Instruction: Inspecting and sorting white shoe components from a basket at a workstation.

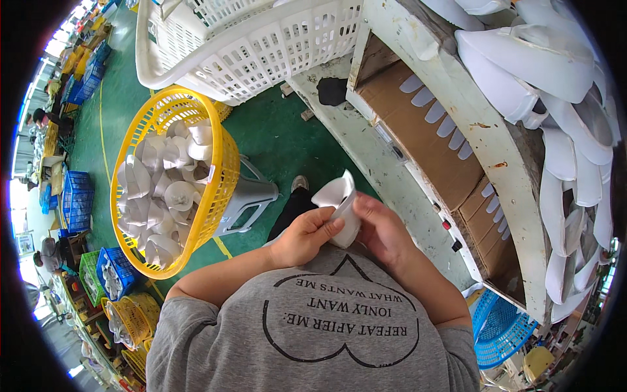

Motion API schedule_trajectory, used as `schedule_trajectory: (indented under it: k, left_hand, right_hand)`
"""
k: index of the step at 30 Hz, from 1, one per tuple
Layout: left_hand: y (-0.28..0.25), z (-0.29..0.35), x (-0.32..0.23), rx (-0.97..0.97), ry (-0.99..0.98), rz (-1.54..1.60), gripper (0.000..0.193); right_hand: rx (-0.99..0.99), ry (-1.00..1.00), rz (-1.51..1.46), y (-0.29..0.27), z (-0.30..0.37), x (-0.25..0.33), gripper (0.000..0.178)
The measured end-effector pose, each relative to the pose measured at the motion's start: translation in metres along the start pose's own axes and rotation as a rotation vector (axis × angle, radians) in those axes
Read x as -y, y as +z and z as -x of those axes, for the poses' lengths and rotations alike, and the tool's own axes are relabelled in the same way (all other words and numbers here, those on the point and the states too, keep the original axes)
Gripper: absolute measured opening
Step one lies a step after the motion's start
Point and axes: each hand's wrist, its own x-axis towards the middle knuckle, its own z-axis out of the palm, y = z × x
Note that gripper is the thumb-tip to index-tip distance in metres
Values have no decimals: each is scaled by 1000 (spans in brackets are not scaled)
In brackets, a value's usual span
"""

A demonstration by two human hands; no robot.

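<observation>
In front of my chest I hold a small white shoe upper (pixel 349 225), curved and hollow, with its pointed end up. My left hand (pixel 304 236) pinches its near left edge between thumb and fingers. My right hand (pixel 385 228) is closed on its right side, and some of those fingers are hidden or slightly blurred. To the left stands a yellow basket (pixel 226 189) with many similar white pieces (pixel 157 189) heaped inside.
A grey stool (pixel 245 202) is beside the yellow basket, and a large white basket (pixel 261 52) lies beyond. On my right, white uppers (pixel 532 62) hang over a worn white machine frame (pixel 486 124). A blue basket (pixel 499 326) sits below it.
</observation>
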Motion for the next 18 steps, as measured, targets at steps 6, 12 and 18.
schedule_trajectory:
  k: [6,12,18]
  left_hand:
    - [6,-13,-18,-134,-13,-74,40]
    - [19,-37,-15,-280,184,-377,46]
    - [18,-59,-25,-404,243,-13,54]
  right_hand:
    - [-48,-401,249,8,-12,2,57]
    - [-245,-838,777,1,-36,13,46]
    - [-160,-654,485,-2,-17,20,33]
